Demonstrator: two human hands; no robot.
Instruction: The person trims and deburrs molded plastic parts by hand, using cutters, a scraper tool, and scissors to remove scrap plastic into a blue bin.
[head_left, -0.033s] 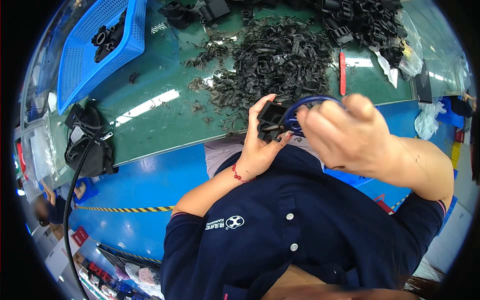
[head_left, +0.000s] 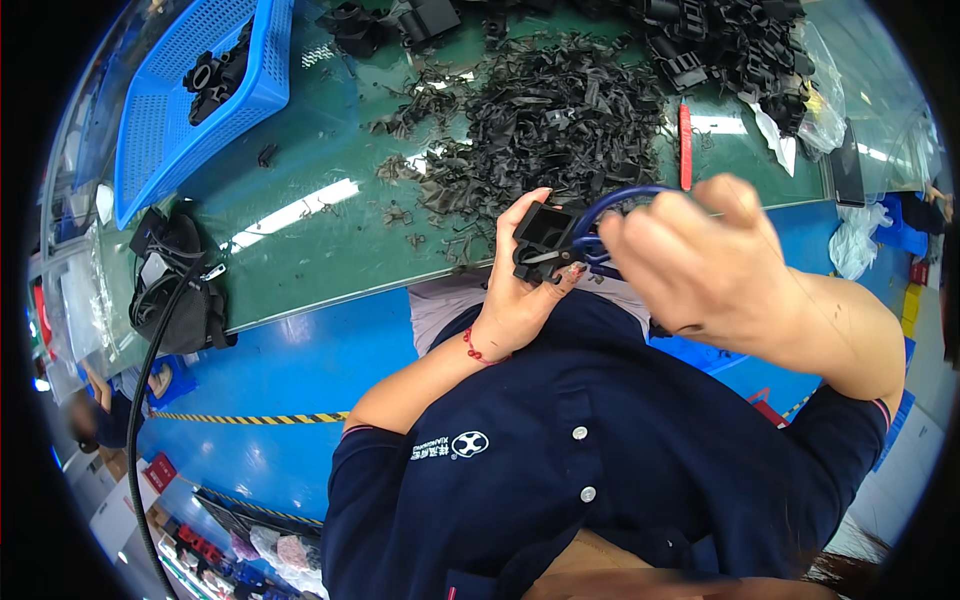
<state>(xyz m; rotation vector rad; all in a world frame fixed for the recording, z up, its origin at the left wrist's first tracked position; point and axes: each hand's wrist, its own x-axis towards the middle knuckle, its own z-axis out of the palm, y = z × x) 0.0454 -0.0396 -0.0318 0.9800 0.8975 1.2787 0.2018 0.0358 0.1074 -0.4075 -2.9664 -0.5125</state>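
Note:
Close to the table's front edge, my left hand is closed around a black plastic part with a square hollow end. My right hand grips scissors by their dark blue looped handles. The scissors' short metal blades reach the lower side of the part, beside my left thumb; whether they touch it I cannot tell. Some of the handles are hidden behind my right fingers. Just beyond both hands spreads a big heap of thin black plastic scraps.
Black parts lie in a blue basket at the far left, and more are piled at the far right. A red tool rests on the green table. A black bag and cable are at the left edge.
My right hand has shifted slightly to the right with the scissors' handles. The left hand and the black part have barely moved.

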